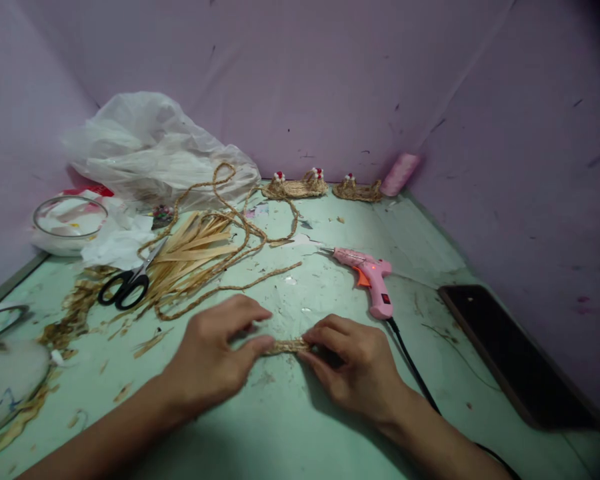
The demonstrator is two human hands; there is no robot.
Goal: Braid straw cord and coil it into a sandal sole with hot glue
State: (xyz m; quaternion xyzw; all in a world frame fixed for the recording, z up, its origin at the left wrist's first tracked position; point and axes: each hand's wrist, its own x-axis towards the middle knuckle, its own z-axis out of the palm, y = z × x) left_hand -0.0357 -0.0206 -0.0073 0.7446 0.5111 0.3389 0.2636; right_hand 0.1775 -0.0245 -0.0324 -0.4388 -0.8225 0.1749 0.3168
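Apparently I'm handling a light, pliant braid [286, 346], best held by its ends, low over the worktop [280, 420], my right grip [355, 360] pinching one end and my left grip [217, 350] standing parted, only its thumb [261, 345] seeming to touch the other.

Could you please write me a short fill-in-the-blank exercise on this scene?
1. The right hand pinches the strip at its ____ end.
2. The glue gun is mainly ____.
3. The scissors have ____ handles.
4. In this view, the scissors lie to the ____ of the glue gun.

Missing words: right; pink; black; left.
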